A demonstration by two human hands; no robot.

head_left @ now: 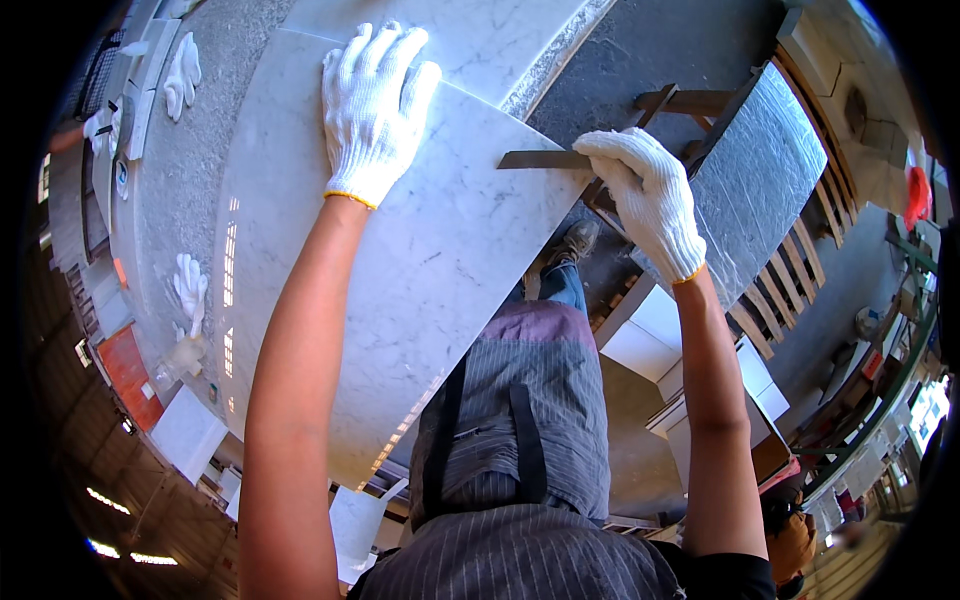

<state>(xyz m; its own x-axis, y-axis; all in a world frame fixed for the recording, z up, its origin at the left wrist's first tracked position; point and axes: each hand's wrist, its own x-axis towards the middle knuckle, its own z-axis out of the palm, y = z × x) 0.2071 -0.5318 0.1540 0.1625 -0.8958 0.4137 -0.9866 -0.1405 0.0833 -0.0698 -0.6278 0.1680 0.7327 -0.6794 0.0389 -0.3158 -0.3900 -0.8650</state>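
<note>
A pale grey-veined marble slab [440, 240] lies before me, with a straight seam between it and another pale slab [455, 40] beyond. My left hand [370, 110], in a white knitted glove, rests flat on the marble beside the seam, fingers somewhat spread. In its own white glove, my right hand [645, 190] is closed round one end of a thin, flat, dark strip [540, 159] that looks like metal. The strip points left over the slab's right corner. Whether it touches the stone I cannot tell.
Loose white gloves [183, 78] lie on the grey surface [190, 160] at left. To the right stand a dark film-covered slab [765, 150] and wooden slats [785, 275]. White blocks [640, 340] sit below my right forearm. Another person [795, 540] is at lower right.
</note>
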